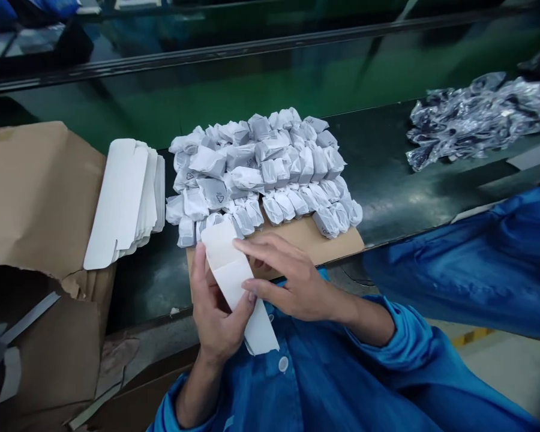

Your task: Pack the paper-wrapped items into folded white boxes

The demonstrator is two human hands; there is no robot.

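A white folded carton blank [240, 282] with a crease across it is held tilted in front of my blue jacket. My left hand [218, 315] grips it along its left edge, thumb on the front face and fingers behind. My right hand [292, 279] touches its right edge with thumb and index fingertip, the other fingers stretched out. Just beyond the hands, many small white-wrapped packets [270, 162] lie in rows on a flat cardboard sheet [337, 249]. To the left stands a stack of flat white carton blanks [126, 201].
A large brown cardboard box [40, 192] is at the left, open below with paper strips inside. Clear plastic bags [477, 117] lie in a heap at the right of the dark green bench [378, 162]. A person's blue sleeve [468, 258] is at the right edge.
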